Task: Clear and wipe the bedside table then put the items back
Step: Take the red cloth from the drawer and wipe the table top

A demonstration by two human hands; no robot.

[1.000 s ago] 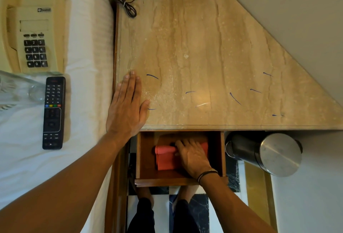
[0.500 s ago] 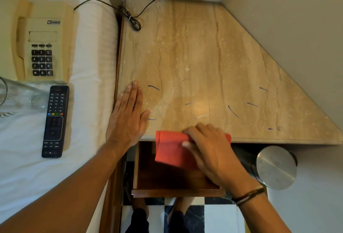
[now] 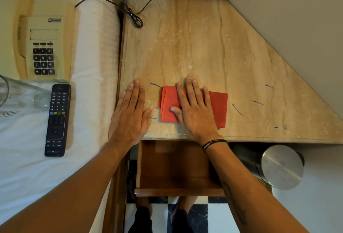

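A folded red cloth (image 3: pixel 220 109) lies on the beige stone top of the bedside table (image 3: pixel 194 43), near its front edge. My right hand (image 3: pixel 194 110) presses flat on the cloth, fingers spread. Flat on the table's front left corner rests my left hand (image 3: pixel 130 113), holding nothing. Several blue pen marks (image 3: pixel 237 109) streak the top around the cloth. On the white bed to the left lie a cream telephone (image 3: pixel 37 35), a black remote (image 3: pixel 57 119) and a clear glass (image 3: pixel 20 97) on its side.
The wooden drawer (image 3: pixel 178 184) under the table stands pulled out with nothing in it. A steel bin (image 3: pixel 282 166) stands below right. The phone's black cable (image 3: pixel 132 16) coils at the table's back left corner. A wall runs along the slanted right edge.
My right hand lifted the red cloth out of the drawer and laid it flat on the table top. My left hand stayed in place at the corner.
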